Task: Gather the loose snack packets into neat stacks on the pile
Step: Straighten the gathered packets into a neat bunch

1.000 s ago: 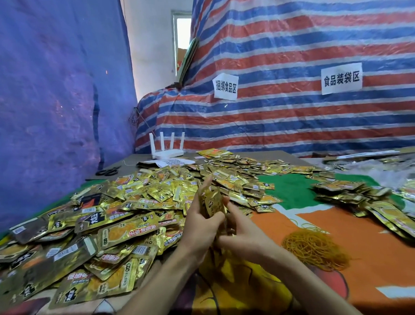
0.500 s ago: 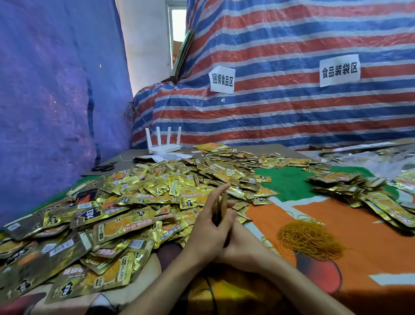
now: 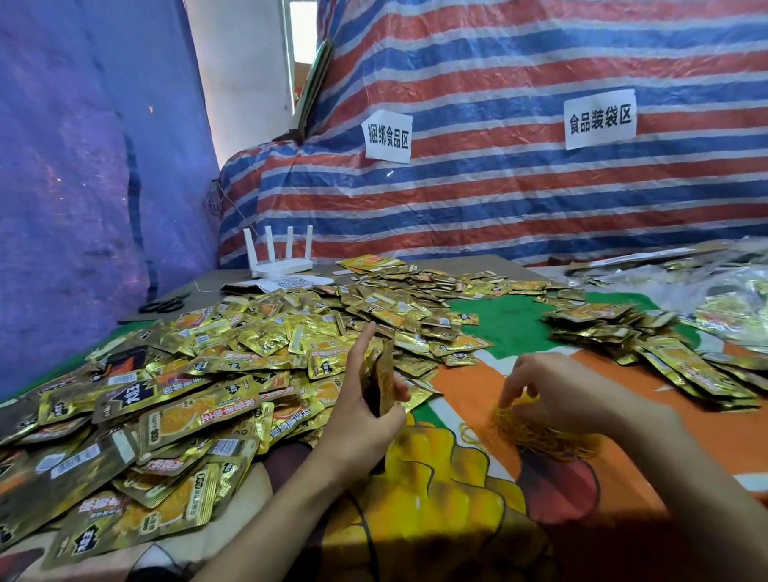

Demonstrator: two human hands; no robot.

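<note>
I hold a small stack (image 3: pixel 384 381) of gold snack packets in the left hand (image 3: pixel 357 419). The grip is closed on it: the thumb is on one face and the fingers run up along the other, so the packets stand on edge with their edges level. Held this way the stack cannot fan out, and its upper end is free for a band.

The stack is just above the near edge of the big pile (image 3: pixel 227 368) of loose packets, which covers the left part of the table (image 3: pixel 732 447). Most of that pile lies unsorted, overlapping at all angles.

The right hand (image 3: pixel 553 389) is well apart from the stack, over the heap of yellow rubber bands (image 3: pixel 551 437). Its grip is closed to a pinch. The fingertips (image 3: pixel 508 397) are down in the top strands, and a few strands rise towards them. I cannot tell whether one band or several are caught.

Judgement: the step in hand is binding. The bands lie to the right so that one hand fetches while the other holds the stack square. A second heap (image 3: pixel 630 333) of packets lies further right, apart from the loose pile. I cannot confirm bands on it.

Next move: lift one band clear and stretch it over the stack. Risk: the foil looks slick, and a slack left grip would let the middle packets slide out.
</note>
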